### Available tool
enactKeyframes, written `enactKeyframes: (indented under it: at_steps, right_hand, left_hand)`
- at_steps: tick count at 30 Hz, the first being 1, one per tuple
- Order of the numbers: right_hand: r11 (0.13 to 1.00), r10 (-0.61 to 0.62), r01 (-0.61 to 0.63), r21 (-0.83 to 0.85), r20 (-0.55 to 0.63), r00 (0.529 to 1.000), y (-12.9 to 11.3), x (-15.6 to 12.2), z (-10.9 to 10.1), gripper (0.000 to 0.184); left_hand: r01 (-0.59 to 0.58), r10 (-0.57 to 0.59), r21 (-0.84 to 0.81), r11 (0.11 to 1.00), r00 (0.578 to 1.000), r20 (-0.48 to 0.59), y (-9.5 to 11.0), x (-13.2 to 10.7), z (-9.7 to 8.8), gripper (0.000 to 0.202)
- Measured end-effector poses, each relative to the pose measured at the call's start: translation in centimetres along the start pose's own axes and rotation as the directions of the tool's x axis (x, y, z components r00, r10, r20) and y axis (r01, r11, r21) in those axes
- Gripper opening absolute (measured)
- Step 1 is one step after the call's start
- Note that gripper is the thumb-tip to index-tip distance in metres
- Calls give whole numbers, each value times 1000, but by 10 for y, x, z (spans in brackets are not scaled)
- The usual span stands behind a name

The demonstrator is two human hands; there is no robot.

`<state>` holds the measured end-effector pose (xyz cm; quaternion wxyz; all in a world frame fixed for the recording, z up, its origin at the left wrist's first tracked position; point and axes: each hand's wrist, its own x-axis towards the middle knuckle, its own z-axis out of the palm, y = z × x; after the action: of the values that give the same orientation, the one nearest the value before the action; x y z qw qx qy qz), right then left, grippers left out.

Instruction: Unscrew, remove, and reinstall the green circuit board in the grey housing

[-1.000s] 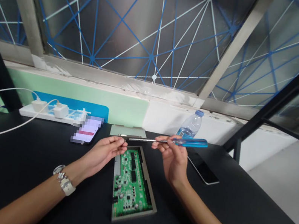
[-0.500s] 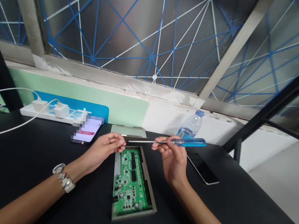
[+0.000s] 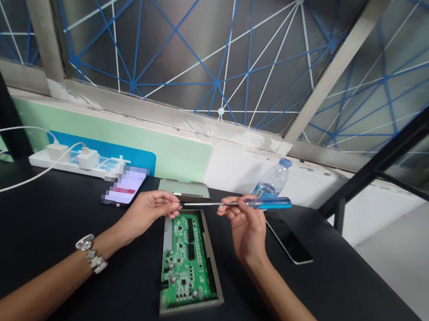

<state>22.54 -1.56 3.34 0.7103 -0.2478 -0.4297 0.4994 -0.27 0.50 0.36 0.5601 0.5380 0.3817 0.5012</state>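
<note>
A screwdriver with a clear blue handle is held almost level above a green circuit board in a metal case. My right hand is closed around the shaft near the handle, palm turned up. At the other end, my left hand pinches the screwdriver's tip between thumb and fingers. Whether a small part sits in that pinch is hidden. Just behind the tip lies a flat grey metal plate, partly covered by the hands and tool.
A dark phone lies right of my right hand, with a water bottle behind. To the left are a lit phone and a white power strip with cables trailing over the black table. A window wall stands behind.
Hardly anything differs. The screwdriver's handle and my right hand appear slightly further left, and the whole view has shifted a little. Both hands keep their hold.
</note>
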Motion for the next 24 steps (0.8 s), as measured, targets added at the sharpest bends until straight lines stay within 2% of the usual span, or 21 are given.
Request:
enactKeyframes:
  at_steps: [7, 12, 20, 24]
  right_hand:
    - [1000, 17, -17, 15, -3, 1000, 2, 1, -4, 12]
    - [1000, 10, -10, 0, 8, 1000, 1, 1, -3, 12]
    - [1000, 0, 0, -25, 17, 1000, 1, 2, -3, 16]
    - [998, -25, 27, -61, 43, 999, 3, 1, -4, 17]
  left_hand:
    - [-27, 27, 2, 1000, 1000, 13, 1, -2, 1, 28]
    - [-72, 72, 64, 995, 997, 11, 0, -1, 2, 22]
    - [-154, 145, 323, 934, 988, 51, -7, -4, 0, 17]
    - [-249, 223, 487, 837, 968, 112, -6, -7, -2, 16]
